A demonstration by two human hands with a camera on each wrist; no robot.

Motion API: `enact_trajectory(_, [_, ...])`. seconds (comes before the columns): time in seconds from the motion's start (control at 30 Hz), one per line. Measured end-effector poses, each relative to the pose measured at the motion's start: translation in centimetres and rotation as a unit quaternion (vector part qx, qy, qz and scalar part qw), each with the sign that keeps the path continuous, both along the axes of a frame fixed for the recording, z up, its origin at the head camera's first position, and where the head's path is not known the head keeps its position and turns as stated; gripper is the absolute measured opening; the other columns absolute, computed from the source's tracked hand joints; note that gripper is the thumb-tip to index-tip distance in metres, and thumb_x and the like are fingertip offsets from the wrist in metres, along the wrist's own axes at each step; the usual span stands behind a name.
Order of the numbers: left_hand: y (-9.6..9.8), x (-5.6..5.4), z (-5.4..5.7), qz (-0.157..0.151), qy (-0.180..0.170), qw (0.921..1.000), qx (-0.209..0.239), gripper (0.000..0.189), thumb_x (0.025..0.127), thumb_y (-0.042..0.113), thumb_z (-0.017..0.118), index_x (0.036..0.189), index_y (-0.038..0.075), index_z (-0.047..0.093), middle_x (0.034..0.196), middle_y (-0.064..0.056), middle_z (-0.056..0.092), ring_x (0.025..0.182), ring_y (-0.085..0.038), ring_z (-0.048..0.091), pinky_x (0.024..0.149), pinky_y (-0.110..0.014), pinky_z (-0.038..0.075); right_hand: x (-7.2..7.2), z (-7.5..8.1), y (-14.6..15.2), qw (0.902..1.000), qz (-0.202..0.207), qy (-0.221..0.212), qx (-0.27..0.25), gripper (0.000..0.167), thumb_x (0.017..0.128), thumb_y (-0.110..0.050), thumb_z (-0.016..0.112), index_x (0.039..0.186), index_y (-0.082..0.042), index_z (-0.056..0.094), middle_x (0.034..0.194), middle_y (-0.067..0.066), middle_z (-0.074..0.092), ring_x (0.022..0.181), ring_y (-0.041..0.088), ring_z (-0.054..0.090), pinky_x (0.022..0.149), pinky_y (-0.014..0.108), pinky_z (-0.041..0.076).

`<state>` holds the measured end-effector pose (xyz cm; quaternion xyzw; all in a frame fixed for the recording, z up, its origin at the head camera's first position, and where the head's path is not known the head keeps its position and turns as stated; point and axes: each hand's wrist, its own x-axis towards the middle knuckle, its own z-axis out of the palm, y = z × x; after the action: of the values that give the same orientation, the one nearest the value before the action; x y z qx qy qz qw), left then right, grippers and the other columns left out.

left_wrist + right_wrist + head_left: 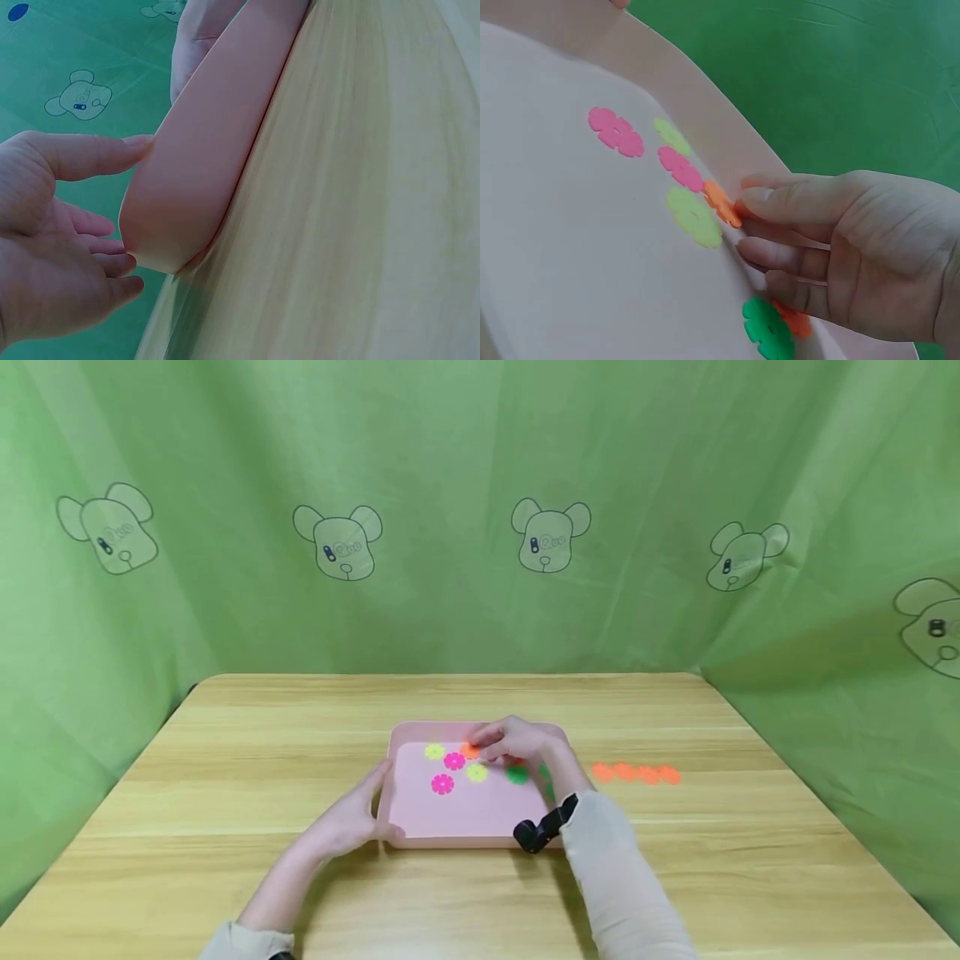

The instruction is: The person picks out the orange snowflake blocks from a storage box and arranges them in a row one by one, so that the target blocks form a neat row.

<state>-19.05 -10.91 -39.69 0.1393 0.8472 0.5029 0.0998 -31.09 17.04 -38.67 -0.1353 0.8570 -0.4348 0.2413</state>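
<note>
A shallow pink tray (465, 814) lies on the table with flower-shaped plastic discs inside. My left hand (348, 818) holds its front left corner, thumb at the rim (154, 142) and fingers along the outer left wall. Over the tray's far right part, my right hand (517, 739) pinches the edge of an orange disc (720, 202) between thumb and forefinger. Close to that disc are two pink discs (616, 131) and two yellow discs (695, 216). A green disc (769, 328) partly overlaps another orange disc (795, 321) below the right hand's fingers.
To the tray's right, several orange discs (636, 773) lie in a row on the wooden table (750, 860). More green discs (550, 789) are partly hidden by the right forearm. A green curtain (450, 618) surrounds the table's back and sides.
</note>
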Motion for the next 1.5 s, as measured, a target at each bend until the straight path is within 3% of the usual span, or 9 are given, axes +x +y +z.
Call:
enact_trajectory(0.33, [0.0, 0.1, -0.1, -0.005, 0.003, 1.0000, -0.001, 0.104, 0.063, 0.006, 0.078, 0.147, -0.001, 0.016, 0.151, -0.022, 0.012, 0.138, -0.038, 0.010, 0.109, -0.055, 0.008, 0.0, -0.6, -0.5, 0.9975, 0.026, 0.065, 0.002, 0.032, 0.084, -0.001, 0.063, 0.116, -0.003, 0.064, 0.112, 0.006, 0.063, 0.059, 0.012, 0.043, 0.055, 0.021, 0.039])
enact_trajectory(0.57, [0.0, 0.0, 0.1, -0.006, 0.011, 0.9998, -0.015, 0.104, 0.063, 0.008, 0.077, 0.146, -0.002, 0.016, 0.152, -0.022, 0.012, 0.138, -0.037, 0.009, 0.110, -0.054, 0.008, 0.2, -0.5, -1.0, 0.9936, 0.054, 0.090, 0.042, 0.028, 0.079, 0.004, 0.063, 0.105, -0.005, 0.066, 0.105, 0.004, 0.060, 0.060, 0.010, 0.047, 0.054, 0.019, 0.040])
enact_trajectory(1.0, [-0.1, 0.0, 0.0, -0.008, 0.005, 0.9999, -0.010, 0.103, 0.064, 0.008, 0.077, 0.146, -0.002, 0.016, 0.152, -0.020, 0.011, 0.139, -0.035, 0.007, 0.110, -0.053, 0.007, 0.4, -0.4, -0.9, 0.9936, 0.055, 0.091, 0.039, 0.025, 0.081, 0.005, 0.062, 0.104, -0.003, 0.067, 0.084, 0.005, 0.060, 0.059, 0.013, 0.048, 0.055, 0.021, 0.042])
enact_trajectory(1.3, [0.0, -0.1, 0.0, -0.008, 0.006, 0.9999, -0.007, 0.103, 0.064, 0.007, 0.077, 0.147, -0.001, 0.016, 0.152, -0.021, 0.011, 0.138, -0.036, 0.008, 0.110, -0.054, 0.007, 0.4, -0.2, -0.8, 0.9966, 0.024, 0.078, 0.013, 0.016, 0.085, 0.002, 0.060, 0.098, -0.002, 0.067, 0.075, 0.005, 0.057, 0.055, 0.014, 0.044, 0.052, 0.022, 0.036])
enact_trajectory(1.5, [-0.1, 0.0, 0.0, -0.009, 0.009, 0.9999, -0.006, 0.103, 0.064, 0.006, 0.077, 0.147, -0.001, 0.016, 0.152, -0.021, 0.012, 0.138, -0.036, 0.009, 0.110, -0.053, 0.008, 0.4, -0.3, -0.5, 0.9981, 0.004, 0.061, -0.014, 0.019, 0.086, 0.002, 0.058, 0.103, 0.000, 0.066, 0.073, 0.005, 0.057, 0.056, 0.015, 0.046, 0.052, 0.022, 0.039])
